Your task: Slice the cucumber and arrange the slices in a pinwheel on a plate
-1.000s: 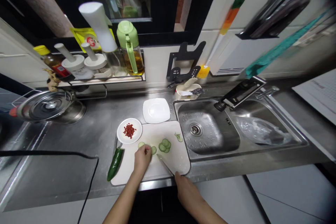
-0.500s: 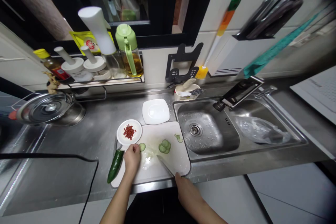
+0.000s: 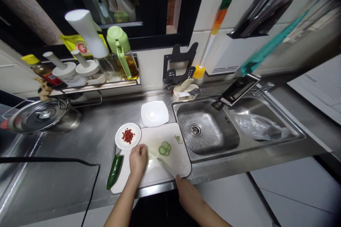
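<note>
My left hand (image 3: pixel 137 159) rests on the left part of the white cutting board (image 3: pixel 179 159). Its fingers are curled down, and what lies under them is hidden. My right hand (image 3: pixel 186 192) at the counter's front edge grips a knife (image 3: pixel 165 167). The blade lies flat across the board and points toward the left hand. A small pile of cucumber slices (image 3: pixel 164 148) sits mid-board, just beyond the knife tip. A dark green cucumber piece (image 3: pixel 114 171) lies off the board's left edge, beside my left wrist.
A round plate of chopped red chilli (image 3: pixel 128 136) touches the board's far left corner, with a square white plate (image 3: pixel 154 113) behind. On the right are a double sink (image 3: pixel 213 142), a faucet (image 3: pixel 234 90) and a plastic bag (image 3: pixel 258 127). A pot lid (image 3: pixel 39 115) and a black cable (image 3: pixel 53 161) lie left.
My left hand slid left from the sliced pile, then forward over the single slice on the board's left, which is now hidden. The knife hand has barely moved.
</note>
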`<move>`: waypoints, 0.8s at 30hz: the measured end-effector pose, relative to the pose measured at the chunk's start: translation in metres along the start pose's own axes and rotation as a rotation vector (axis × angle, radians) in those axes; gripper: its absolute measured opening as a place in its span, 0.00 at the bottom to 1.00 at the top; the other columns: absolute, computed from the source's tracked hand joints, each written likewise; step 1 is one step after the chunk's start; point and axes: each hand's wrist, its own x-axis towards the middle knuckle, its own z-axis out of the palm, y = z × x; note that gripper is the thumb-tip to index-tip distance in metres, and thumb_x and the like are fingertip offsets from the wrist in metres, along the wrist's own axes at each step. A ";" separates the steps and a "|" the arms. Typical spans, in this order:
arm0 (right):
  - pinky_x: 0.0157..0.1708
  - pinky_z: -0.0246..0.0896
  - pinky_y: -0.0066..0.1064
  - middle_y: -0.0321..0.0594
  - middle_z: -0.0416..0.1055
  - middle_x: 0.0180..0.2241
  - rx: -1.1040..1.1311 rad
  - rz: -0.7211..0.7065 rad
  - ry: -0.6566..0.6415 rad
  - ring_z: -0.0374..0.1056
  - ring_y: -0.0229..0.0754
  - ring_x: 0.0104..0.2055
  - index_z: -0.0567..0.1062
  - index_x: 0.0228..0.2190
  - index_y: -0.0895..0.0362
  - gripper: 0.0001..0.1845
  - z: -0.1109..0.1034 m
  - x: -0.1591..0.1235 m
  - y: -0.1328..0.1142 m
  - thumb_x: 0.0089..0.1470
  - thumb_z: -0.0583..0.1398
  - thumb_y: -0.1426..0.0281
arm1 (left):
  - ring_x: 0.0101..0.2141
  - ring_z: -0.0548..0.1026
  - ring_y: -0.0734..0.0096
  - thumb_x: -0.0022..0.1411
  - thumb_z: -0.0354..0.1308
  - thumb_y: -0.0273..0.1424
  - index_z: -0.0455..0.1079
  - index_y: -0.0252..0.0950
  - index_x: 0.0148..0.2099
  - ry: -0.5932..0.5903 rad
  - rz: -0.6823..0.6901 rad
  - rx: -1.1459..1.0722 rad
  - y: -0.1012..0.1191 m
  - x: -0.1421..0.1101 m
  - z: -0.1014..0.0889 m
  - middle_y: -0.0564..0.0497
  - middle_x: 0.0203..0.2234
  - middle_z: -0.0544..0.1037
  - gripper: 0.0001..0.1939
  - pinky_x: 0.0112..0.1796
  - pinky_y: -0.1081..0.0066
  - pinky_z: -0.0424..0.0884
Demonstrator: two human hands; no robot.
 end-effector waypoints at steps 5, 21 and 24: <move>0.43 0.61 0.32 0.53 0.71 0.45 0.012 -0.006 0.016 0.68 0.48 0.47 0.61 0.56 0.64 0.31 -0.002 -0.002 -0.001 0.49 0.46 0.87 | 0.31 0.72 0.68 0.56 0.54 0.38 0.73 0.36 0.30 -0.274 0.009 0.109 0.044 0.007 0.022 0.48 0.28 0.76 0.12 0.33 0.71 0.61; 0.40 0.63 0.30 0.55 0.72 0.43 -0.017 0.011 0.040 0.70 0.46 0.44 0.63 0.55 0.65 0.30 0.000 0.000 0.000 0.51 0.46 0.86 | 0.28 0.70 0.71 0.49 0.58 0.29 0.68 0.36 0.26 -0.295 -0.023 0.090 0.064 0.007 0.053 0.51 0.25 0.73 0.03 0.30 0.73 0.59; 0.41 0.63 0.31 0.54 0.73 0.43 -0.014 0.013 0.041 0.70 0.47 0.44 0.63 0.55 0.65 0.30 -0.002 0.000 0.001 0.50 0.46 0.87 | 0.27 0.69 0.73 0.50 0.57 0.28 0.66 0.37 0.25 -0.284 0.005 0.022 0.067 0.005 0.052 0.53 0.23 0.72 0.03 0.30 0.74 0.60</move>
